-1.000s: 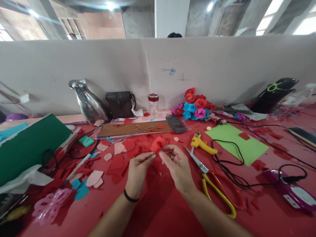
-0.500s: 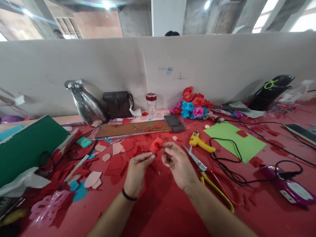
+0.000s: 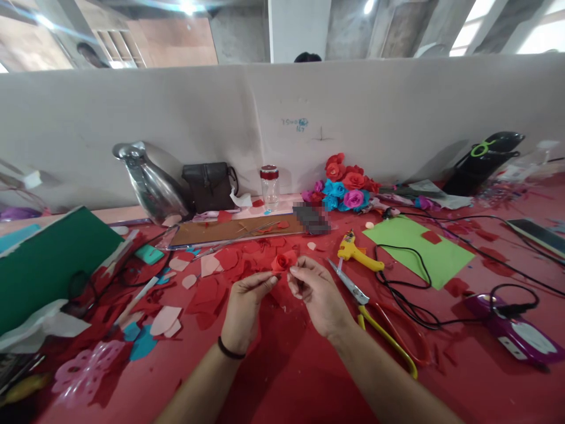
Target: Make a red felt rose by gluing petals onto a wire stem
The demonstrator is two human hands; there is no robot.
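A small red paper rose (image 3: 281, 262) is held up above the red table, in front of scattered red paper pieces. My left hand (image 3: 242, 309) pinches it from below, between thumb and forefinger; the rose's base is mostly hidden by the fingertips. On the other side, my right hand (image 3: 320, 297) has its thumb and forefinger closed at the edge of a petal, the other fingers curled in. Just beyond my right hand lie scissors (image 3: 359, 294) with red and yellow handles, and a yellow glue gun (image 3: 359, 253).
Finished paper flowers (image 3: 348, 185) lie against the partition (image 3: 198, 112). A glass jar (image 3: 270, 191), dark bag (image 3: 209, 187) and metal jug (image 3: 152, 185) stand along it. Light green paper (image 3: 441, 259), black cables and a purple power strip (image 3: 514, 333) are at right; a green board (image 3: 53, 259) is at left.
The rose has turned between my fingers: its wide petal, at the left before, now spreads to the right. My right fingers have shifted slightly; my left hand stays put.
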